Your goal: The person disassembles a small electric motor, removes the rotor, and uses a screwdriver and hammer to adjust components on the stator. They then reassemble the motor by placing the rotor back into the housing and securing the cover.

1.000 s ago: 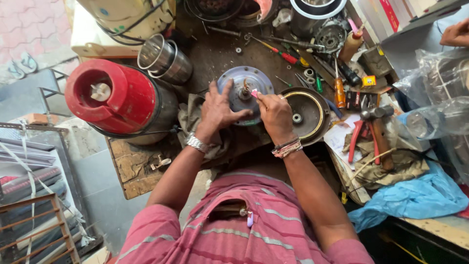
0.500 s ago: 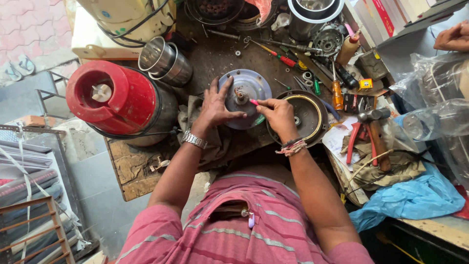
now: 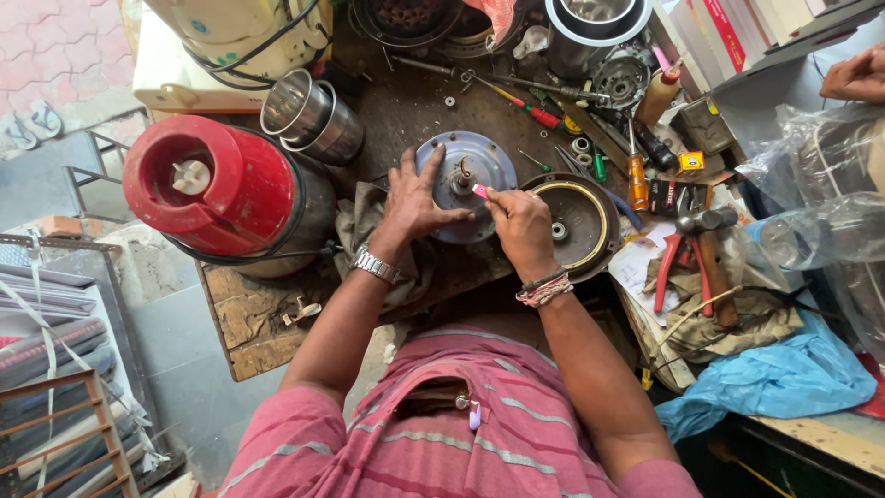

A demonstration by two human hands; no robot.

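Observation:
A round grey metal disc with a central shaft (image 3: 479,164) lies on the dark workbench (image 3: 415,111). My left hand (image 3: 415,198) rests flat on the disc's left side, fingers spread, a metal watch on the wrist. My right hand (image 3: 521,226) pinches a small pink-handled tool (image 3: 480,191) whose tip points at the shaft. A black round pan-like part with a brass rim (image 3: 576,221) sits just right of my right hand.
A red mixer base (image 3: 217,189) stands at the left, steel jars (image 3: 313,120) behind it. Screwdrivers (image 3: 636,175), red pliers (image 3: 678,263), a hammer (image 3: 710,249) and small parts crowd the right. Blue cloth (image 3: 774,378) lies lower right. Another person's hand (image 3: 853,78) shows top right.
My right hand has shifted slightly left, bringing the pink tool closer to the disc's shaft. My left hand stays pressed on the disc.

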